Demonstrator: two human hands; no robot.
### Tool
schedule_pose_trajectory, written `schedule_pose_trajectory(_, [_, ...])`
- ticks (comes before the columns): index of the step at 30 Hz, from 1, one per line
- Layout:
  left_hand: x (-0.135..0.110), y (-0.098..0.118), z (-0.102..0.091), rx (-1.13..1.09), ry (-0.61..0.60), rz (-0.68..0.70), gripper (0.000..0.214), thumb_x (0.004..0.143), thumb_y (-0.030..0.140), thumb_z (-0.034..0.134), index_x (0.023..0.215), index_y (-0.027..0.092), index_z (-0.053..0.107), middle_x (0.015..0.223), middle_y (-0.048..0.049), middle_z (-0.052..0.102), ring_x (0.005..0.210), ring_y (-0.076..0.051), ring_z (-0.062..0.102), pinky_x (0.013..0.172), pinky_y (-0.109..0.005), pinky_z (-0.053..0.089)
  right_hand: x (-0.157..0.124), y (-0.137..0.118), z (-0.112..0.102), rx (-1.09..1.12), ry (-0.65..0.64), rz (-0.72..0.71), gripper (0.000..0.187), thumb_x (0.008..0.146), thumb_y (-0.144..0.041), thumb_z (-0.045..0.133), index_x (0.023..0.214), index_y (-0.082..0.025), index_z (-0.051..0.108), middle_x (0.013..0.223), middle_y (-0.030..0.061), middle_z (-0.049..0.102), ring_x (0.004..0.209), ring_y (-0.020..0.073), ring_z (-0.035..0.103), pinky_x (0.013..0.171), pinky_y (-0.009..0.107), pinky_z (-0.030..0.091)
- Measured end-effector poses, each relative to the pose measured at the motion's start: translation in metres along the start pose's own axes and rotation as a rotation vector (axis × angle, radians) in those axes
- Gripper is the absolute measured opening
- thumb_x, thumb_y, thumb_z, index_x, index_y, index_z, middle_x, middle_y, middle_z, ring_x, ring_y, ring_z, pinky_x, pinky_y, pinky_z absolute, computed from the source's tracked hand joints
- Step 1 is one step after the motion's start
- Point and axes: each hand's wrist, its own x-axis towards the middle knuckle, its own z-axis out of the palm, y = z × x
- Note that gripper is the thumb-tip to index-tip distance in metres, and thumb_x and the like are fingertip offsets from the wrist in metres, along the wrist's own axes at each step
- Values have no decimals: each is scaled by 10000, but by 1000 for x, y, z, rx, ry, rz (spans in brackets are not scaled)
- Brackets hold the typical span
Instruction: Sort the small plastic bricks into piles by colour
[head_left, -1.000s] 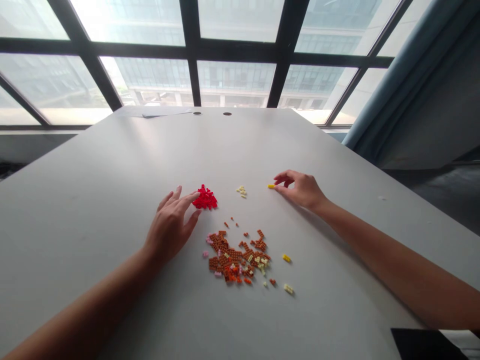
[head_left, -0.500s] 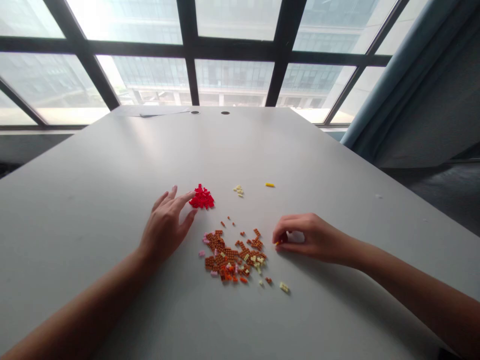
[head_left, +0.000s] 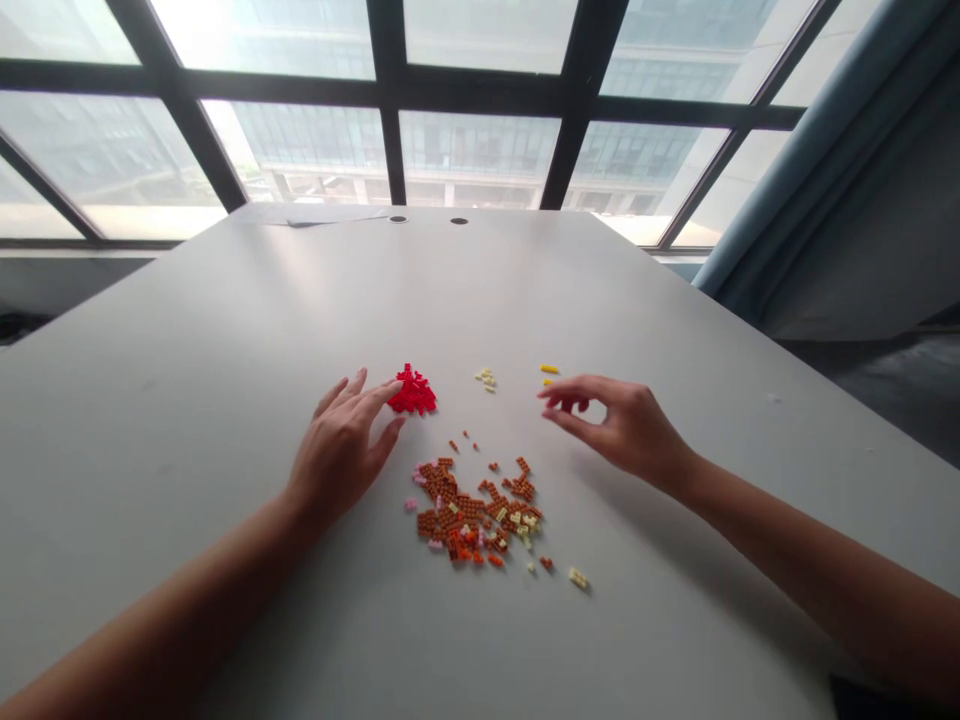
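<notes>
yellow bricks [head_left: 549,369]: just changed; two lie together now where one lay before, up on the far side of the spread, the lower one newly set there; the spot by the brown pile has lost its yellow brick;
right hand [head_left: 622,425]: has just let go; fingers curved and open, thumb and index apart, nothing visible between them; fingertips near the yellow bricks, not touching;
left hand [head_left: 337,450]: resting on the table, fingers spread, open, gripping nothing; index fingertip at the edge of the red pile, touching or just beside it, I cannot tell which;
red pile [head_left: 411,392]: tight heap, apart from the rest;
cream bricks [head_left: 485,379]: small cluster between the red pile and the yellow bricks;
brown pile [head_left: 472,515]: mixed bricks, nearest the person, below both hands;
room: table [head_left: 225,300] spreads wide to the left and far side; its right edge lies well past the right hand; window [head_left: 480,110] beyond.
</notes>
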Motion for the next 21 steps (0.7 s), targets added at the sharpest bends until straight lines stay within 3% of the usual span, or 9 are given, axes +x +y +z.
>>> schedule_pose_trajectory(2, [0,0,0,-5,5,0,366,913,312,442,1188,120,587,1176,-124,655,1254,-306,478,1050,-476,369,-17,-24,-10,137,-291,-33,138,809,-330,649,847,-199,676,754,17,689,645,119,611,616,217,489])
schedule_pose_trajectory(4, [0,0,0,-8,5,2,363,911,312,446,1185,122,590,1172,-122,658,1257,-309,474,1048,-480,370,-33,-42,-17,197,-502,-55,178,801,-339,667,904,-194,655,771,17,674,655,106,602,618,195,486])
schedule_pose_trajectory(7, [0,1,0,-12,8,9,359,907,307,455,1184,124,592,1174,-119,658,1277,-312,449,1050,-486,364,-53,-49,-19,164,-612,-76,155,815,-271,648,942,-186,622,835,35,650,703,108,596,655,195,483])
schedule_pose_trajectory(9, [0,1,0,-13,12,13,359,906,304,459,1189,125,589,1181,-119,654,1293,-312,427,1055,-490,357,-59,-46,-16,142,-592,-85,76,840,-200,594,910,-181,617,824,37,639,698,104,590,654,193,477])
schedule_pose_trajectory(14, [0,1,0,-2,21,24,358,907,299,458,1188,120,589,1179,-115,656,1293,-319,425,1055,-490,356,-48,-29,-8,123,-450,-115,112,853,-156,545,890,-176,648,820,42,668,693,103,613,660,188,486])
schedule_pose_trajectory(18, [0,0,1,0,25,30,354,908,301,453,1183,125,589,1171,-115,660,1294,-315,425,1057,-491,354,-22,-10,8,39,-250,-125,119,847,-158,553,876,-179,666,836,46,696,709,122,635,676,220,509])
schedule_pose_trajectory(21, [-1,0,2,-1,16,27,355,907,298,452,1187,126,585,1177,-119,656,1295,-312,424,1059,-487,354,4,8,30,-72,-54,-218,115,846,-166,568,819,-181,680,842,57,716,771,167,656,745,288,519])
